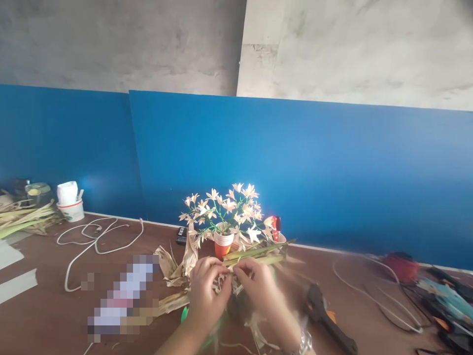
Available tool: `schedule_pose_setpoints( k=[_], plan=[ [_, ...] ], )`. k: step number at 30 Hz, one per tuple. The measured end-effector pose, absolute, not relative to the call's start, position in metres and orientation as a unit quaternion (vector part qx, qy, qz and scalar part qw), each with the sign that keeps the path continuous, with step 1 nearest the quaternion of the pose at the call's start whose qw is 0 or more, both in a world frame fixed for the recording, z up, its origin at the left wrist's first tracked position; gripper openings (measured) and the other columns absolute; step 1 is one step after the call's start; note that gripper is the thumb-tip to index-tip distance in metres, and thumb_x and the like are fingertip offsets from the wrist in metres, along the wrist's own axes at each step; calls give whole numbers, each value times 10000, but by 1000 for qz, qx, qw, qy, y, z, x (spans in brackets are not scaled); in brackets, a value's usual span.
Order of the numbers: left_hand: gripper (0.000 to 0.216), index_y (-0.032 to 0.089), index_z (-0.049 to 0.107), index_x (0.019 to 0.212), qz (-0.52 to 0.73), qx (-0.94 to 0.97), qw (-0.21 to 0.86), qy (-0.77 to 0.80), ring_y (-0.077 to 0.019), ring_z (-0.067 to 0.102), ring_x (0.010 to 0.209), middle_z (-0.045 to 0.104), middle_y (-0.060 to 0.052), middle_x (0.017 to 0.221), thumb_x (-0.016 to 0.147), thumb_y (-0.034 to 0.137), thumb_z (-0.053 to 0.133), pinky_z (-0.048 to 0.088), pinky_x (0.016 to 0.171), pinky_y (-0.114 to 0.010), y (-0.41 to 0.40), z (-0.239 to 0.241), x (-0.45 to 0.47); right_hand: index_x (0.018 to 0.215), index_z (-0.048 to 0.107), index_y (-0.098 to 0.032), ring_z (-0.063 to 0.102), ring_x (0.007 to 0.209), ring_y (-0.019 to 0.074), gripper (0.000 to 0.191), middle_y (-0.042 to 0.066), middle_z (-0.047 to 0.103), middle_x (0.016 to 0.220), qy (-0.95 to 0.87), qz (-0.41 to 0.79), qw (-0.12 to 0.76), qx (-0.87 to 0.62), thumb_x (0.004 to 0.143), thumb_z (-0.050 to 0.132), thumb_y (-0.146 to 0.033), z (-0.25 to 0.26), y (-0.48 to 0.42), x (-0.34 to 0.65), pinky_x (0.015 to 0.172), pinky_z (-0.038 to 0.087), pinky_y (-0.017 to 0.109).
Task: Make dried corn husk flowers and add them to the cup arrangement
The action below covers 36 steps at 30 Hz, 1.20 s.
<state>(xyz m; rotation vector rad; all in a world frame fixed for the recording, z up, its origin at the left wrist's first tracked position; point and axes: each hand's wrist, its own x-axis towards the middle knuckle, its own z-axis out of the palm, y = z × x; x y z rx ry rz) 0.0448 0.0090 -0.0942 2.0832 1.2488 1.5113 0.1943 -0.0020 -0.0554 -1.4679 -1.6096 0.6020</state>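
My left hand (210, 291) and my right hand (263, 293) meet low in the middle of the head view, thumb and forefinger pinched on each. What lies between the fingertips is too small to make out. Just beyond them stands a bunch of cream star-shaped flowers (229, 206) on green stems, in stacked paper cups (222, 245) with an orange lower part. Dry pale husks (190, 254) lie to the left of the cups. Green-yellow leaf strips (254, 252) lie behind my right hand. Small pale scraps are partly hidden under both hands.
A black glue gun-like tool (327, 320) lies right of my right hand. White cable (99, 241) loops across the left. A white tub (71, 211) stands by the blue partition (295, 172). Tangled items and a red object (399, 267) are at far right.
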Motion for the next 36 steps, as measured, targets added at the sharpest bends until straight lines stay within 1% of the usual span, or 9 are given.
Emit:
schedule_pose_setpoints(
  k=[3, 7, 12, 16, 20, 25, 28, 32, 36],
  plan=[
    [83, 230, 677, 754, 509, 729, 124, 440, -257, 564, 910, 635, -58, 874, 780, 217, 599, 422, 807, -388, 7, -97, 49, 690, 681, -182, 592, 662, 173, 176, 19, 670, 680, -653, 238, 410, -591, 785, 537, -214, -59, -2, 193, 628, 420, 253],
    [132, 229, 677, 700, 497, 726, 186, 438, -243, 569, 842, 645, -58, 818, 796, 214, 589, 425, 752, -358, 8, -107, 47, 700, 684, -200, 604, 668, 177, 169, 18, 685, 701, -670, 230, 385, -591, 788, 539, -205, -56, -7, 193, 627, 422, 257],
    [146, 219, 672, 694, 480, 728, 231, 431, -238, 561, 829, 638, -62, 801, 804, 224, 576, 415, 741, -344, 7, -111, 44, 659, 658, -212, 579, 598, 162, 141, 0, 671, 640, -687, 199, 366, -595, 758, 563, -177, -54, -12, 190, 575, 393, 245],
    [155, 218, 660, 663, 477, 731, 234, 429, -236, 557, 806, 632, -57, 765, 792, 205, 573, 399, 726, -334, 6, -108, 44, 658, 653, -212, 582, 605, 159, 145, 1, 671, 647, -693, 194, 350, -599, 758, 558, -169, -55, -12, 188, 572, 383, 240],
    [132, 215, 654, 673, 473, 736, 226, 428, -240, 558, 815, 638, -59, 779, 766, 178, 568, 397, 736, -339, 5, -105, 44, 666, 646, -211, 583, 618, 158, 143, -3, 664, 659, -695, 199, 339, -602, 771, 555, -176, -55, -12, 189, 585, 384, 239],
    [155, 215, 641, 649, 484, 725, 227, 434, -236, 557, 806, 631, -57, 767, 768, 188, 546, 407, 731, -338, 5, -105, 46, 671, 641, -206, 577, 640, 164, 147, 6, 654, 676, -697, 201, 358, -587, 779, 546, -178, -56, -13, 186, 593, 393, 243],
    [155, 213, 627, 638, 505, 703, 245, 437, -229, 560, 794, 619, -51, 756, 763, 200, 537, 422, 730, -333, 7, -107, 46, 658, 617, -201, 560, 647, 165, 176, 14, 630, 678, -689, 191, 397, -576, 801, 515, -189, -55, -11, 188, 598, 398, 248],
    [184, 209, 611, 619, 519, 665, 280, 458, -220, 565, 763, 612, -39, 719, 771, 240, 513, 436, 725, -328, 19, -114, 38, 674, 613, -188, 537, 634, 166, 205, 22, 607, 662, -645, 187, 450, -589, 831, 517, -277, -47, -7, 203, 573, 392, 253],
    [264, 210, 579, 590, 535, 595, 288, 526, -213, 557, 733, 597, -21, 661, 808, 332, 496, 435, 730, -328, 32, -120, 28, 697, 636, -169, 493, 567, 143, 233, 11, 591, 627, -611, 235, 479, -585, 821, 543, -342, -39, -6, 218, 520, 376, 245]
  ],
)
